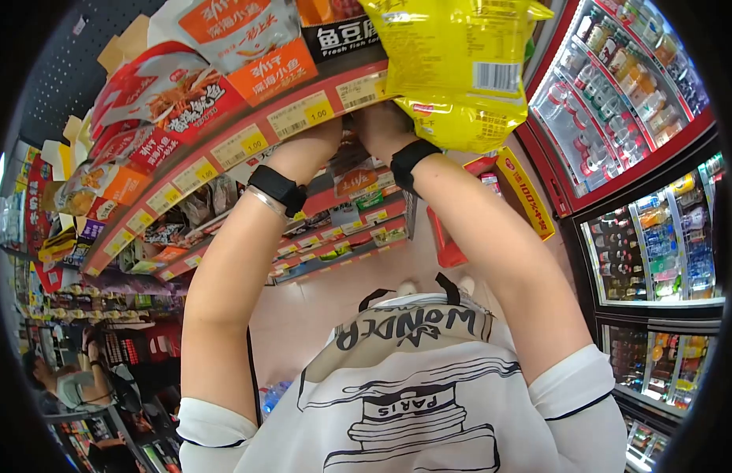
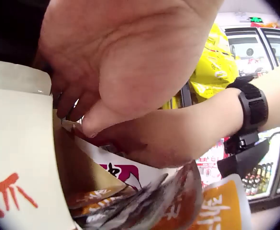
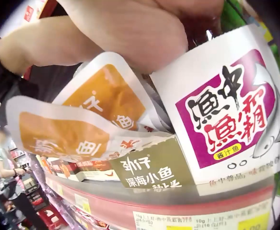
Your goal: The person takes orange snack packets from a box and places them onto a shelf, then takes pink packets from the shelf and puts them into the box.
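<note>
My left hand reaches down among snack packets, its thumb low beside a cardboard display box. In the head view the left hand and right hand are close together, fingers hidden under the shelf edge. My right hand is at the top of a white box with a purple fish label; its fingers are out of sight behind it. Orange-and-white fish snack packets lie beneath that hand. Whether either hand grips a packet, I cannot tell.
A large yellow bag hangs over the shelf's right end. Red and orange snack bags line the upper shelf. A yellow-and-red box is at the right, near drink coolers. Another person is at the lower left.
</note>
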{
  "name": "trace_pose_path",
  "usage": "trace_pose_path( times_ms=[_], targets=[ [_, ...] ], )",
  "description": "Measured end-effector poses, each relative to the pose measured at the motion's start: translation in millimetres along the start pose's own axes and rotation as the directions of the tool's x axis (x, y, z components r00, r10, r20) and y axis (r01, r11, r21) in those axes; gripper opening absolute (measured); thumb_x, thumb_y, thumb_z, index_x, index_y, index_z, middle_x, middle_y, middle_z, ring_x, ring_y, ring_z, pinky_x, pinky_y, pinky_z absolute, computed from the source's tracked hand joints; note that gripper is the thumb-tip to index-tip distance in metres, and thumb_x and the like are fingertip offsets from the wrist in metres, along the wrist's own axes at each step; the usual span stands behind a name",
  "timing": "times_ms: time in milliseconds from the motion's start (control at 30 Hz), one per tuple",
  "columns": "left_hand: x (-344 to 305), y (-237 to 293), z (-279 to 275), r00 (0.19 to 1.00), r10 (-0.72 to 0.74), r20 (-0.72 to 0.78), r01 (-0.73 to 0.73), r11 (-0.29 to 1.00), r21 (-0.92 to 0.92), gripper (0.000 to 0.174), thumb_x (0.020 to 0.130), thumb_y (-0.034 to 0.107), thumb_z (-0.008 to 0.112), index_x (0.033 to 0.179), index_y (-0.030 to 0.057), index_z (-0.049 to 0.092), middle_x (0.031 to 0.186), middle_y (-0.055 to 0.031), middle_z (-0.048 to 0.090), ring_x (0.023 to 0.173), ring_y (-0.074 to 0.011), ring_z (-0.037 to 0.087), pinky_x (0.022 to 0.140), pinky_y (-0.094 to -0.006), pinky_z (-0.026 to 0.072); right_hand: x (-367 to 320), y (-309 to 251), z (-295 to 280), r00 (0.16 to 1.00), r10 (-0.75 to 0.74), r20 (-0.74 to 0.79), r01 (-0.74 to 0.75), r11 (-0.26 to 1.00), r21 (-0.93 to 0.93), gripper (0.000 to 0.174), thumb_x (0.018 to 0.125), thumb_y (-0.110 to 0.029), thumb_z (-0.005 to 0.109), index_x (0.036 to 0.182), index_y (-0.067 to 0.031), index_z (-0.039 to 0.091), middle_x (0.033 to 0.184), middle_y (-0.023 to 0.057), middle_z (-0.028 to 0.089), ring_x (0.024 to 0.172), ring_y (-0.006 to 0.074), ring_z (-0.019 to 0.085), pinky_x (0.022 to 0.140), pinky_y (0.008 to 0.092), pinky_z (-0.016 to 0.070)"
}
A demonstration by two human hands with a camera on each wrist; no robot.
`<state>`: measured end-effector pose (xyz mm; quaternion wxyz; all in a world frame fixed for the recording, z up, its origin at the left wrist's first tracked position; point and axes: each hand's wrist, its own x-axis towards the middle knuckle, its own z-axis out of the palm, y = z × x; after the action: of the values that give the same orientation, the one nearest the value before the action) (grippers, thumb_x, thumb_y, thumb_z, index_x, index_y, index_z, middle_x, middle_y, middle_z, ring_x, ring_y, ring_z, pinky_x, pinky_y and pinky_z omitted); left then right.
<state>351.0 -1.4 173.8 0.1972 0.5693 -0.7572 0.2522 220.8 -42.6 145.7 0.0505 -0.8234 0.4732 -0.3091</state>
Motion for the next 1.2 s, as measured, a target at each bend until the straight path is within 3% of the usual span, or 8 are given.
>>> trace_pose_path(
  times_ms=[67, 100, 267, 333, 400, 433, 867, 1200],
  targets=[
    [6, -5, -7, 0.999, 0.037, 0.028, -0.034, 0.996, -0.088, 0.034, 0.092, 0.028, 0.04, 0.119, 0.0115, 0.05, 0.122, -0.0136, 0.051, 0.115, -0.0305, 0.047, 0.096, -0.0435, 0.0364, -1, -1, -4, 0.999, -0.022, 0.048, 0.016, 0.993, 0.12, 0.039, 0.079, -0.028, 0.056, 0.112, -0.0058, 0.055, 0.11, 0.0203, 0.057, 0.1, 0.0354, 0.055, 0.085, 0.0425, 0.0438],
    [7, -6, -9, 0.996, -0.004, 0.088, 0.01, 0.997, -0.078, 0.034, 0.091, 0.028, 0.04, 0.119, 0.012, 0.051, 0.122, -0.0133, 0.052, 0.115, -0.0304, 0.047, 0.096, -0.0432, 0.0372, 2, 0, 1, 0.993, -0.092, -0.074, 0.105, 0.977, 0.185, 0.035, 0.081, -0.023, 0.054, 0.11, -0.0034, 0.055, 0.11, 0.0207, 0.056, 0.103, 0.0356, 0.053, 0.087, 0.0424, 0.0425],
    [10, 0, -1, 0.996, 0.023, 0.09, -0.035, 0.989, 0.141, 0.03, 0.089, 0.022, 0.042, 0.116, 0.0135, 0.053, 0.117, -0.0135, 0.054, 0.109, -0.0284, 0.051, 0.091, -0.0411, 0.0407, -24, 0, -13, 0.97, -0.191, -0.148, 0.196, 0.98, 0.02, 0.027, 0.079, -0.008, 0.048, 0.104, -0.0011, 0.053, 0.107, 0.02, 0.055, 0.105, 0.0339, 0.05, 0.091, 0.0397, 0.04],
    [16, 3, 6, 0.997, 0.006, 0.071, -0.007, 1.0, 0.012, 0.031, 0.089, 0.024, 0.044, 0.116, 0.0118, 0.053, 0.117, -0.0131, 0.055, 0.111, -0.0278, 0.05, 0.092, -0.0403, 0.0399, -35, -4, -18, 0.957, -0.246, -0.156, 0.195, 0.94, -0.281, 0.028, 0.076, -0.009, 0.049, 0.103, -0.0017, 0.053, 0.105, 0.017, 0.055, 0.106, 0.0317, 0.049, 0.091, 0.0381, 0.0399],
    [22, 1, 19, 0.99, -0.054, 0.128, 0.087, 0.96, -0.268, 0.035, 0.089, 0.029, 0.046, 0.117, 0.0093, 0.052, 0.118, -0.012, 0.054, 0.113, -0.0263, 0.049, 0.094, -0.0395, 0.0385, -48, -9, -24, 0.955, -0.252, -0.158, 0.184, 0.918, -0.352, 0.026, 0.074, -0.01, 0.05, 0.099, -0.0026, 0.054, 0.103, 0.0136, 0.055, 0.105, 0.0285, 0.048, 0.089, 0.0363, 0.0408],
    [24, 0, 25, 0.998, -0.054, 0.036, 0.063, 0.945, -0.321, 0.035, 0.089, 0.031, 0.049, 0.113, 0.0069, 0.055, 0.112, -0.0119, 0.057, 0.106, -0.0269, 0.053, 0.089, -0.0379, 0.0412, -52, -11, -28, 0.965, -0.244, -0.1, 0.196, 0.918, -0.345, 0.023, 0.074, -0.011, 0.05, 0.096, -0.0033, 0.054, 0.1, 0.0124, 0.054, 0.102, 0.0273, 0.049, 0.088, 0.0353, 0.0417],
    [31, -5, 53, 0.994, 0.006, 0.11, 0.042, 0.901, -0.432, 0.03, 0.087, 0.031, 0.051, 0.105, 0.0078, 0.058, 0.103, -0.0114, 0.06, 0.097, -0.0281, 0.057, 0.081, -0.038, 0.0441, -62, -1, -28, 0.923, -0.359, -0.135, 0.282, 0.873, -0.397, 0.018, 0.07, -0.012, 0.052, 0.084, -0.0016, 0.059, 0.087, 0.0095, 0.054, 0.092, 0.0235, 0.05, 0.082, 0.0301, 0.0435],
    [34, -6, 57, 0.987, -0.017, 0.159, 0.089, 0.884, -0.459, 0.026, 0.086, 0.031, 0.053, 0.098, 0.0086, 0.061, 0.095, -0.011, 0.063, 0.09, -0.0292, 0.06, 0.074, -0.038, 0.0465, -53, -4, -19, 0.942, -0.317, -0.106, 0.229, 0.843, -0.487, 0.025, 0.071, -0.014, 0.053, 0.089, -0.0006, 0.063, 0.097, 0.0125, 0.057, 0.098, 0.026, 0.05, 0.088, 0.035, 0.0397]
  ],
)
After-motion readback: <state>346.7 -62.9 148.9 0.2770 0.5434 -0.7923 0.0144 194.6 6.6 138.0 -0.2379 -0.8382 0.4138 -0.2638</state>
